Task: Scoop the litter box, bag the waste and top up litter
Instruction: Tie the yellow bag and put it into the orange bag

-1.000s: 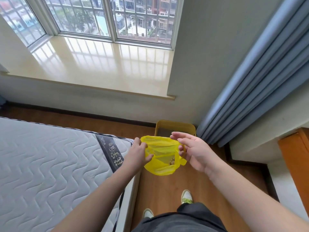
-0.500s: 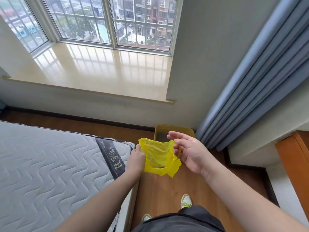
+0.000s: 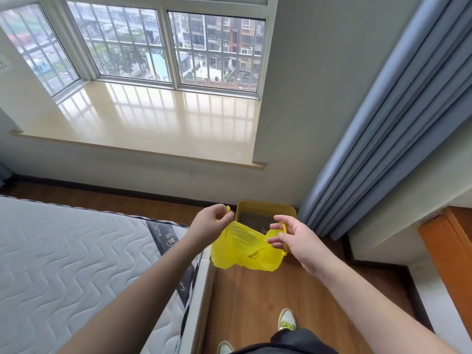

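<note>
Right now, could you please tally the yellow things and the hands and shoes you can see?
Yellow bag: 1
Yellow litter box: 1
Hands: 2, left hand and right hand
Shoes: 2, and
Total: 6

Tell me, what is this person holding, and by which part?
A yellow plastic bag, held by its two handles: the left hand pinches one, the right hand has the other looped over its fingers.

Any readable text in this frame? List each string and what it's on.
Mattress side label: a round logo and some characters, too blurred and skewed to read.
Lower part of the label: a cursive mark, unreadable.
Paper at the left edge: faint marks, too small to read.
Yellow bag, litter box: no text visible.
</note>
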Action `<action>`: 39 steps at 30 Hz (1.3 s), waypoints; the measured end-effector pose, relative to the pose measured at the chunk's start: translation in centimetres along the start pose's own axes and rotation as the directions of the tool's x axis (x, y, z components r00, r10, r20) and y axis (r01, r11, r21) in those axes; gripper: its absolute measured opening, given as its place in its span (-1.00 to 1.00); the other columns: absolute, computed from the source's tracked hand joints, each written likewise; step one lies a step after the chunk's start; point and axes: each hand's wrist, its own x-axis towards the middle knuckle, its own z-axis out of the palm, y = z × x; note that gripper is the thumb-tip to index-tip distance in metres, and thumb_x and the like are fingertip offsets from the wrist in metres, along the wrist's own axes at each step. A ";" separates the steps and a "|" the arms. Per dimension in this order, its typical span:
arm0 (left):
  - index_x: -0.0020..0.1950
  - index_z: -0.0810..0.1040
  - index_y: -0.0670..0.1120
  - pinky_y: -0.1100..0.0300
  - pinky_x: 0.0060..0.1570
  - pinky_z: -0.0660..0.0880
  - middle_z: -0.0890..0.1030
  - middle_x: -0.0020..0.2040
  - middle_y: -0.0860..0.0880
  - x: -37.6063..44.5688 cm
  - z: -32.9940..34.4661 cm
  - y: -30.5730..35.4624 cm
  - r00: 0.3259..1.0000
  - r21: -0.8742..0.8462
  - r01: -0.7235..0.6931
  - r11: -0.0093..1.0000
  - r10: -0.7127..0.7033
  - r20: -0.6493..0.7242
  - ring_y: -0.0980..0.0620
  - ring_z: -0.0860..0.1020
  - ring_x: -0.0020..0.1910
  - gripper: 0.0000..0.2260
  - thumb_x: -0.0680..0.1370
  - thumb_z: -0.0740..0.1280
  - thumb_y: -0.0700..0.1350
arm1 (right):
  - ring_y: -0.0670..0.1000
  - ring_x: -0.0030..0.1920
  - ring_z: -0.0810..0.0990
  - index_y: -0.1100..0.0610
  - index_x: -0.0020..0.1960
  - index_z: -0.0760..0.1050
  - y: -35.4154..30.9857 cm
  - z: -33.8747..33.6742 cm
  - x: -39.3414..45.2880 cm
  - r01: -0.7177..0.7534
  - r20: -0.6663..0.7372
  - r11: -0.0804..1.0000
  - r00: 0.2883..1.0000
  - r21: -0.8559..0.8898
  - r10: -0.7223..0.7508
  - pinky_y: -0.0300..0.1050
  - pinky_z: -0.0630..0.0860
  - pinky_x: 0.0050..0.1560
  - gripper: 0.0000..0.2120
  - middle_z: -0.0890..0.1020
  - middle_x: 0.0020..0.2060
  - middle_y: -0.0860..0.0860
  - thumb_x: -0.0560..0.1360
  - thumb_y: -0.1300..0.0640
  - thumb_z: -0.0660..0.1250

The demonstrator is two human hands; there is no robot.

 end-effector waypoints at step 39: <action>-0.15 0.40 -0.15 0.22 -0.54 0.29 0.59 -0.31 -0.16 -3.4 5.9 25.2 0.934 -0.566 -0.089 0.819 0.267 0.239 -0.04 0.36 -0.55 -0.79 0.65 0.18 -0.10 | -0.26 0.16 0.52 0.05 0.02 0.57 -9.8 -14.0 -7.9 0.634 -0.195 0.712 0.690 -0.302 -0.697 -0.43 0.41 0.16 -0.83 0.59 0.13 -0.17 0.51 0.02 0.30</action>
